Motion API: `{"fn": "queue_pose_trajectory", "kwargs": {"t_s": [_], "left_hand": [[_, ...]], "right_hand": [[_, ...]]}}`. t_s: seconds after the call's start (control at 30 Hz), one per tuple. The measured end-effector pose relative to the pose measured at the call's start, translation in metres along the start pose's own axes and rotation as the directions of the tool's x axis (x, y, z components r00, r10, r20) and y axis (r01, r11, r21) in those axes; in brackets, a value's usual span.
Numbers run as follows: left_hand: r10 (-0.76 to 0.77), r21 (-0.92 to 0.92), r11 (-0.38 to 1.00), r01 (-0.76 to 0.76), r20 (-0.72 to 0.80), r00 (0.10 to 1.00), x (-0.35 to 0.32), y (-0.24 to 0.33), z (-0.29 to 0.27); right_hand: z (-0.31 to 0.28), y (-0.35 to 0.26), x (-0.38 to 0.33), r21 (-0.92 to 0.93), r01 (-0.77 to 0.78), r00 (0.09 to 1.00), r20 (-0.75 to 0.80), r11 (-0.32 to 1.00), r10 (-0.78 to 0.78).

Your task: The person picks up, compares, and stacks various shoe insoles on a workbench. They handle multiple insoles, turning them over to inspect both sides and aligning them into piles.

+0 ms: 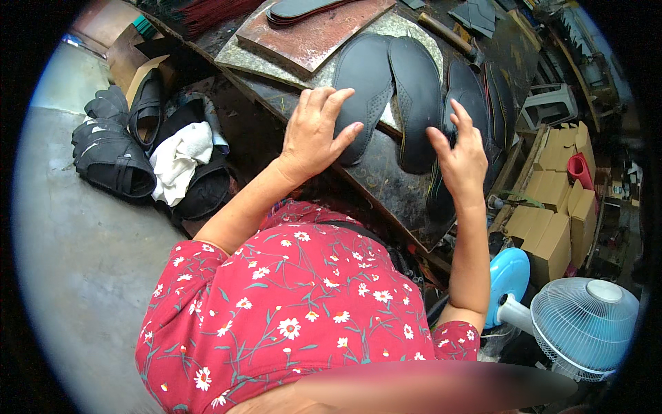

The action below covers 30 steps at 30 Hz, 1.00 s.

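While both hands hang over the bench, neither has hold of anything I can see; the left hand (314, 131) is half open, thumb and fingers spread and a bit curled, fingertips at the left side of one black shoe sole (364, 76), can't tell if they're touching it; the right hand (462, 162) is about as open, fingers apart, thumb by the right edge of a second black sole (418, 96); that pair lies side by side, partly over a pale speckled slab (255, 55), lower ends reaching past it over the dark workbench (407, 203).

Just right of them there's a bunch of dark soles (463, 83), some half behind the right hand; a hammer (448, 31) lies up beyond the pair, and a reddish slab (310, 34) sits on the pale one, up and to the left; further out, black sandals (114, 162) are heaped on the left next to a white cloth (183, 159); over on the right, cardboard boxes (541, 238), and nearer the person a fan (586, 321) with blue blades.
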<state>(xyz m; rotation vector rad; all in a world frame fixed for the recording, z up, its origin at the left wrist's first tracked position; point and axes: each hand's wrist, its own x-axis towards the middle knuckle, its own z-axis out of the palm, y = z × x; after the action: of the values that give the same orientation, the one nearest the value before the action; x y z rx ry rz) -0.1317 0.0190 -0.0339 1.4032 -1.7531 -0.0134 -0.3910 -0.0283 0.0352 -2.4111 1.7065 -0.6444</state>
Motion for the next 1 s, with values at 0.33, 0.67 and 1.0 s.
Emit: {"fn": "queue_pose_trajectory", "kwargs": {"t_s": [0.33, 0.67, 1.0], "left_hand": [[-0.137, -0.297, 0.95, 0.099, -0.111, 0.984, -0.004, -0.013, 0.014], [-0.087, -0.789, 0.095, 0.607, 0.601, 0.795, 0.022, 0.049, 0.016], [-0.038, -0.773, -0.026, 0.634, 0.634, 0.772, 0.04, 0.067, 0.056]], "right_hand": [[0.027, -0.009, 0.029, 0.157, -0.045, 0.999, -0.02, 0.987, 0.049], [-0.006, -0.018, -0.026, 0.841, -0.308, 0.951, 0.255, 0.445, 0.176], [0.007, -0.01, -0.046, 0.864, -0.305, 0.952, 0.262, 0.401, 0.159]]}}
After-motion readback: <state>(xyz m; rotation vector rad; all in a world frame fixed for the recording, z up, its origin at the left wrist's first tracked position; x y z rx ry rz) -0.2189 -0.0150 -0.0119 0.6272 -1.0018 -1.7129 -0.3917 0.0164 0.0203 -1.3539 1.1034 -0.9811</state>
